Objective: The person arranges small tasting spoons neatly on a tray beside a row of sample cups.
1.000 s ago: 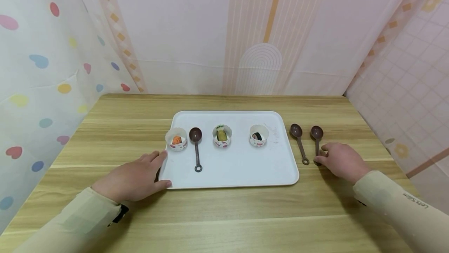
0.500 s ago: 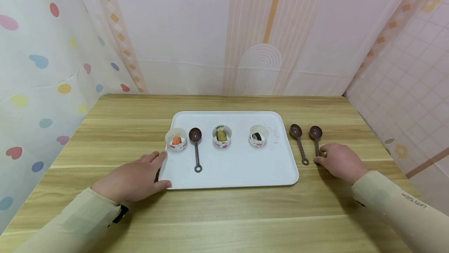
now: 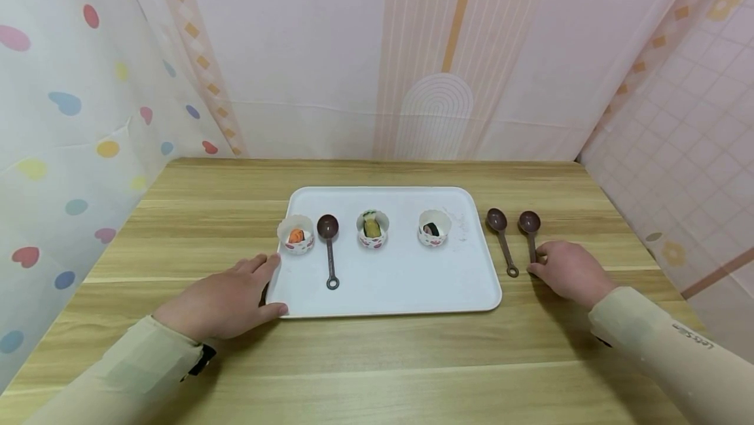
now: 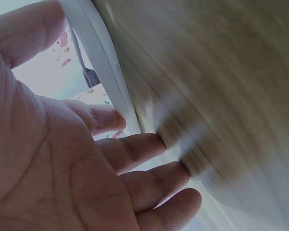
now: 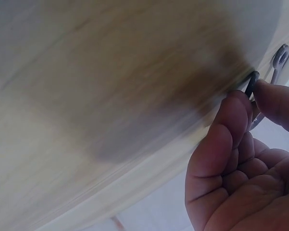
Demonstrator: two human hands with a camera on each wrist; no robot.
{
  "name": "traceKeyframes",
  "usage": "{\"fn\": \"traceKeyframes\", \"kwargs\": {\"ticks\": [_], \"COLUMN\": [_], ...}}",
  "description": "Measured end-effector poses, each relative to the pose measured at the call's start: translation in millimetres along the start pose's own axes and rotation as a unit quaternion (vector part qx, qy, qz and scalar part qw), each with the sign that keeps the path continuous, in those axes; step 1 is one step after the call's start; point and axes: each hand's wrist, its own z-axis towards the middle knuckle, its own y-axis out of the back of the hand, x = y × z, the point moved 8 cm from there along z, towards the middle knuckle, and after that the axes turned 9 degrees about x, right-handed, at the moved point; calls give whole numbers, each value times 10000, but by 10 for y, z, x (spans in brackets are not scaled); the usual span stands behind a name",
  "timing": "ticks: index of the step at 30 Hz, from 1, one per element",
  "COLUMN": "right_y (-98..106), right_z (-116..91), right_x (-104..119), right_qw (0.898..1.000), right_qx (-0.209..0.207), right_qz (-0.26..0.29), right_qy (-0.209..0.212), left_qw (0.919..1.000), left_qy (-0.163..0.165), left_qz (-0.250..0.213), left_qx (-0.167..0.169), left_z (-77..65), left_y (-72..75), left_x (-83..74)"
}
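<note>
My right hand [image 3: 574,272] pinches the handle end of a brown measuring spoon [image 3: 529,222] between thumb and fingers; its bowl points away from me on the table. A second brown measuring spoon [image 3: 497,219] lies between it and the tray. At the left end of the white tray [image 3: 389,287], my left hand [image 3: 220,300] rests with relaxed fingers, the thumb on the rim. In the left wrist view, the other fingertips [image 4: 156,144] reach the table beside the rim. A third measuring spoon [image 3: 328,227] lies on the tray, right of the leftmost paper cup [image 3: 300,245].
On the tray also stand a paper cup [image 3: 374,242] with a yellow-green piece and another paper cup [image 3: 433,239] with a small dark-banded piece. The leftmost cup holds an orange piece. Patterned curtains [image 3: 306,52] close off the wooden table [image 3: 377,359] behind and at the sides.
The right hand and the head of its spoon have shifted very slightly left, toward the tray. The left hand, tray and cups have stayed put.
</note>
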Motion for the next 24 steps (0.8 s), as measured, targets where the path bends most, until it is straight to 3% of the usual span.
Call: {"fn": "traceKeyframes", "kwargs": {"ticks": [24], "right_y": [-13], "right_z": [19], "right_x": [-24], "right_qw": [9996], "right_qx": [-5], "right_qz": [292], "right_qy": [-20], "left_qw": [10000], "left_qy": [-15], "left_qz": [-22], "left_qx": [-25], "left_z": [-5], "left_y": [2], "left_x": [-4]}}
